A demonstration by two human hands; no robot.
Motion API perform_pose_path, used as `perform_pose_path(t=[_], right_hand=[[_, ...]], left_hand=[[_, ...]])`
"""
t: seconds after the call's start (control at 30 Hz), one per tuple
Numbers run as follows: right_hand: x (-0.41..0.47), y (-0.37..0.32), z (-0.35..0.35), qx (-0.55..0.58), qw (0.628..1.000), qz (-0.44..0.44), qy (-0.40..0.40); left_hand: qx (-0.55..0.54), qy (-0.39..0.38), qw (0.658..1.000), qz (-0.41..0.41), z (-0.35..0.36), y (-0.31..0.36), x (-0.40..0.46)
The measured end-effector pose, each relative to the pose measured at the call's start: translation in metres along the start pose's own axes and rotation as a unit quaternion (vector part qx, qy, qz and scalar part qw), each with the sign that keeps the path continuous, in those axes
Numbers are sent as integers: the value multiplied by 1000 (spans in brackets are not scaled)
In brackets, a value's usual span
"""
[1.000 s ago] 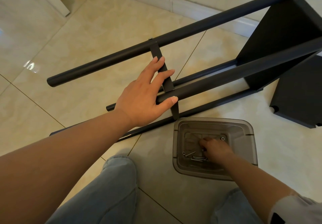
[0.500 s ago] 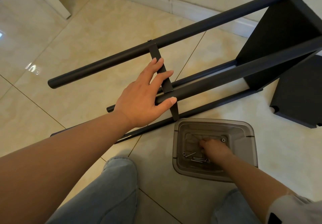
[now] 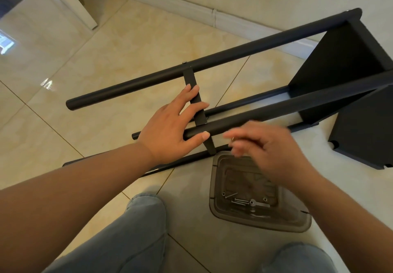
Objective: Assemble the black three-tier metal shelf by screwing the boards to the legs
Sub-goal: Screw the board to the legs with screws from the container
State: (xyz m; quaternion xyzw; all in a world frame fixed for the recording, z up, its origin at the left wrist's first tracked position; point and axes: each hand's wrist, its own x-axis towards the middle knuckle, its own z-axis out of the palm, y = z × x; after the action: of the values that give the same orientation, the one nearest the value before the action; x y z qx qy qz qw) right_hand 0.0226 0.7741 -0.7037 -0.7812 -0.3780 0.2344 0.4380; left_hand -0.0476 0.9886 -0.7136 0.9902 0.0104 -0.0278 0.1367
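Screws lie in the clear square plastic tray. Above it the blurred right hand pinches a small silver screw. Beyond the tray, the spread left hand rests on the black tubular metal shelf frame.

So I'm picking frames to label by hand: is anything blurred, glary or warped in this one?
Head view: the right hand is smeared by motion blur, so what its fingertips pinch is unclear; the left hand on the black leg is sharp. Window glare lies on the floor tiles at left. Wide-angle warping bends the baseboard. Screws in the tray stay readable.
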Motion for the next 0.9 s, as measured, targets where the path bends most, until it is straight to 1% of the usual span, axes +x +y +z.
perform_pose_path(t=[0.07, 0.1, 0.17, 0.23, 0.3, 0.4, 0.47, 0.6, 0.7, 0.83, 0.9], right_hand=[[12, -14, -12, -1, 999, -19, 50], [18, -19, -14, -1, 998, -9, 65], [32, -25, -9, -8, 997, 39, 63], [47, -28, 0, -40, 994, 87, 45], [60, -28, 8, -63, 990, 126, -5], [73, -31, 16, -55, 975, 157, -146], [77, -32, 20, -36, 963, 179, -200], [78, -27, 21, 22, 944, 221, -244], [78, -23, 22, 41, 930, 244, -273], [82, -20, 27, 96, 915, 269, -286], [89, -20, 36, 118, 909, 284, -279]], left_hand=[[0, -2, 1000, 11, -1, -6, -6], [-1, -4, 1000, 17, -2, -9, -10], [2, -8, 999, 32, -3, -15, -16], [22, -5, 998, 51, -3, -22, -23], [46, -3, 997, 70, -3, -27, -30], [55, -9, 995, 87, -5, -34, -40], [52, -11, 994, 95, -6, -39, -45], [49, -12, 993, 107, -6, -46, -53], [41, -18, 993, 108, -8, -49, -56], [43, -19, 993, 110, -8, -52, -57], [41, -17, 993, 109, -7, -52, -57]])
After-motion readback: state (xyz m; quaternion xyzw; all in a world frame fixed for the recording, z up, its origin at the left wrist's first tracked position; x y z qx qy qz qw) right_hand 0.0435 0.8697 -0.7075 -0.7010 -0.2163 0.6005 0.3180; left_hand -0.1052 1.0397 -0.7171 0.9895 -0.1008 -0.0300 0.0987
